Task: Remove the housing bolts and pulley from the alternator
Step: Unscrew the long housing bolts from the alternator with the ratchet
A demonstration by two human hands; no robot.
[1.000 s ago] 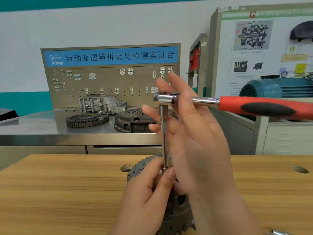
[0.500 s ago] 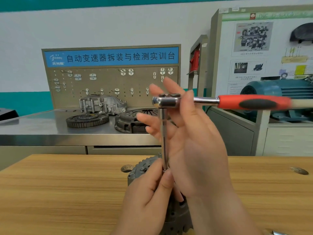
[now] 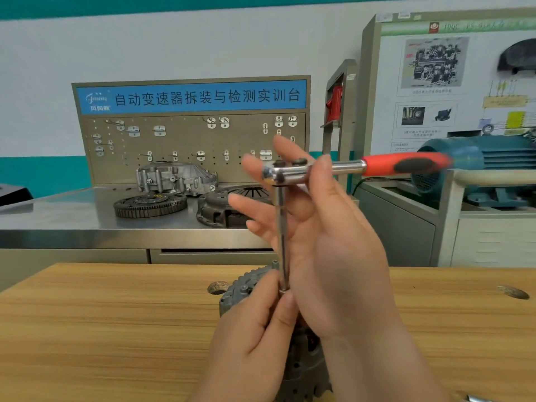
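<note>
The left hand [image 3: 261, 329] lies low against the alternator [image 3: 240, 288], thumb and forefinger pinching the bottom end of the extension bar [image 3: 280, 227] where it meets the top of the housing. The right hand [image 3: 327, 242] is above the alternator with its fingers spread. Its thumb crosses the front of the ratchet [image 3: 290, 171] just by the head and the fingers stand behind it, so it seems to pinch the head rather than hold the red grip, though blur makes this uncertain.

The alternator stands on the wooden surface [image 3: 116, 314], directly under the bar and largely hidden by both hands. Its grey finned casting shows to the left of the left hand.

It is probably heavy and rigid, with a rounded body that could rock or roll when the ratchet is turned. The safest hold is around the housing body, clear of the fins and any terminals. The housing bolt under the socket is likely long, thin and smooth steel. It is easy to drop once free, so it is best pinched at its head as it rises. The ratchet's rubber grip gives leverage on a tight bolt, while the head suits quick spinning of a loose one.
</note>
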